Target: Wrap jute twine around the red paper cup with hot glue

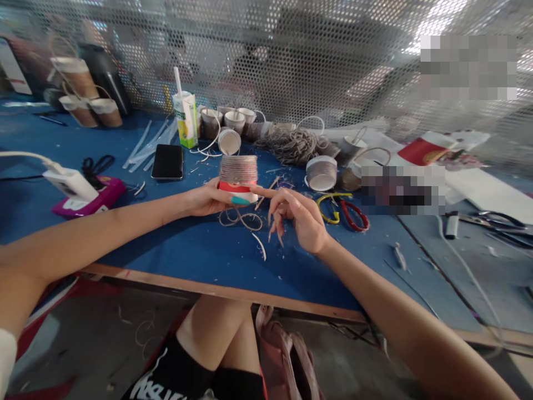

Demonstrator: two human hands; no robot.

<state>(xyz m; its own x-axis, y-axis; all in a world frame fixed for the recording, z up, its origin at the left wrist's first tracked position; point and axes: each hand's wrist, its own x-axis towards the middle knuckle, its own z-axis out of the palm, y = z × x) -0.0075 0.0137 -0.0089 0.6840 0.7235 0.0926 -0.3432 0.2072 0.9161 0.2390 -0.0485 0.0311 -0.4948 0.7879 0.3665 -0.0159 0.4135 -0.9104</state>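
Note:
A red and white paper cup [238, 173] has grey cord wound in close rows around its upper part. My left hand [208, 195] is closed around its lower part, with the teal thumbnail showing in front. From the right, the outstretched index finger of my right hand [302, 218] touches the cup's side. The other fingers of that hand hang loosely apart, and I see nothing held between them. Just below the cup, a loop of thin cord [241, 221] lies on the blue table [183, 247].
Behind the cup stand several cord-wrapped cups [320, 173] and a heap of grey cord [297, 145]. A drink carton [186, 119], a phone [167, 161] and a purple power strip [104, 195] are left. Yellow-and-red-handled scissors [353, 214] and pliers [495, 220] lie right.

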